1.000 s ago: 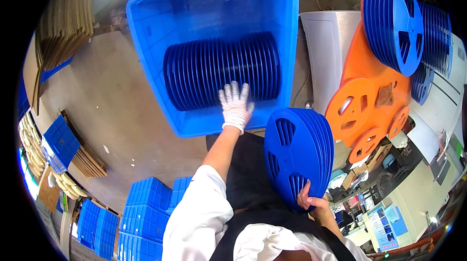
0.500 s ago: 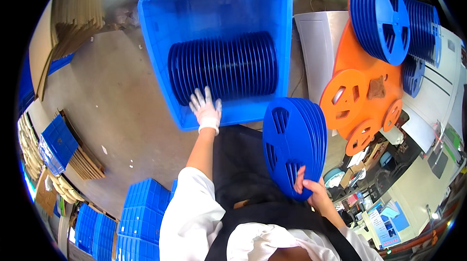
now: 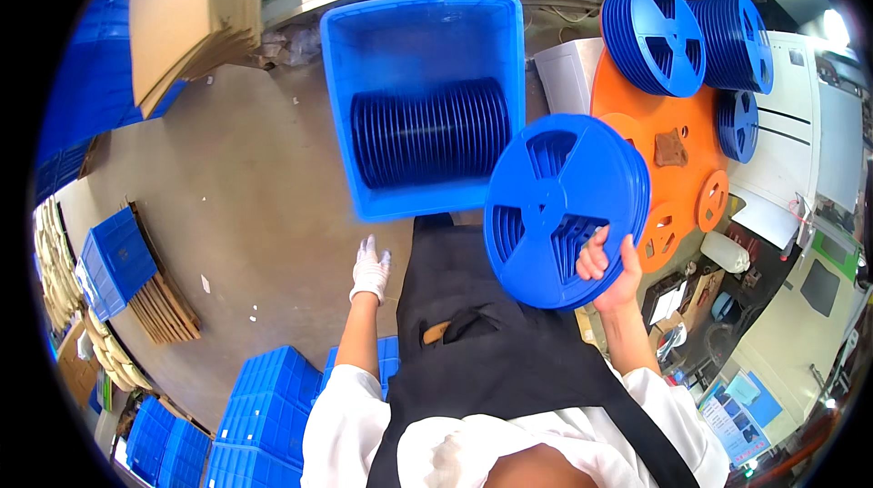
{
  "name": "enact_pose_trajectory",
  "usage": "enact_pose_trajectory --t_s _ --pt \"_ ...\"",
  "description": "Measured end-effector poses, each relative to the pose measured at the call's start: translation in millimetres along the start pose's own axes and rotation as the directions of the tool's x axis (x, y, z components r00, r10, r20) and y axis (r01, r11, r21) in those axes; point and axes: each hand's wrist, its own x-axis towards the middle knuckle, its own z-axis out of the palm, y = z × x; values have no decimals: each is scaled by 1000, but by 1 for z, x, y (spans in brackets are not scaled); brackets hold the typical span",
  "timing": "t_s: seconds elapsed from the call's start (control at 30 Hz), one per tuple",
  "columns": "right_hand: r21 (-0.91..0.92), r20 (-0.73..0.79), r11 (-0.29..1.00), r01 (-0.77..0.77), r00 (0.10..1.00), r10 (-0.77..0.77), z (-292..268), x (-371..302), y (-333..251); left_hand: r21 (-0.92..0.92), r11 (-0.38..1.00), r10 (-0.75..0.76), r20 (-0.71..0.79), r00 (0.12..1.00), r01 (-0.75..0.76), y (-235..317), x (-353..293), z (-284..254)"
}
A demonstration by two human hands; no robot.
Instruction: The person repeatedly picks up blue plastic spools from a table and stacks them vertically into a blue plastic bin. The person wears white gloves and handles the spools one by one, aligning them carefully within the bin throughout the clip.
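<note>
My right hand [image 3: 617,277] grips a stack of round blue plastic reels [image 3: 536,251], its fingers hooked through a cut-out in the front reel and the thumb at the stack's edge. The stack hangs tilted, overlapping the near right corner of a deep blue bin [image 3: 335,79]. Inside the bin, a row of several blue reels [image 3: 432,133] stands on edge, side by side. My left hand [image 3: 370,271], in a whitish glove, is held over the floor just this side of the bin, fingers apart and nothing in it.
At the right, an orange panel with orange discs [image 3: 713,201] stands near more stacked blue reels [image 3: 668,38]. Cardboard sheets [image 3: 182,24] lean at the far left. Stacked blue crates [image 3: 264,406] sit at the lower left, and a cluttered work area lies at the lower right.
My left hand has drawn back from the bin's near rim. My right hand has lifted the reel stack forward and turned its flat side more toward me. The whole view has shifted.
</note>
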Motion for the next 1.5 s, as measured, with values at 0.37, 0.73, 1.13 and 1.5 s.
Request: enact_pose_trajectory --t_s 0.37,0.73,1.13,1.5 --pt "170 288 970 172 933 -216 57 -57 -10 -92 987 128 -64 990 -133 4 -39 -85" --pt "340 376 918 206 865 -333 51 -97 -9 -34 962 269 -39 962 -271 9 -42 -134" --pt "529 476 841 114 781 -405 51 -105 -15 -259 652 583 -430 689 -713 132 -82 -194" --pt "477 482 871 119 793 -372 57 -78 -23 -45 507 631 -661 406 -861 232 -143 -198"
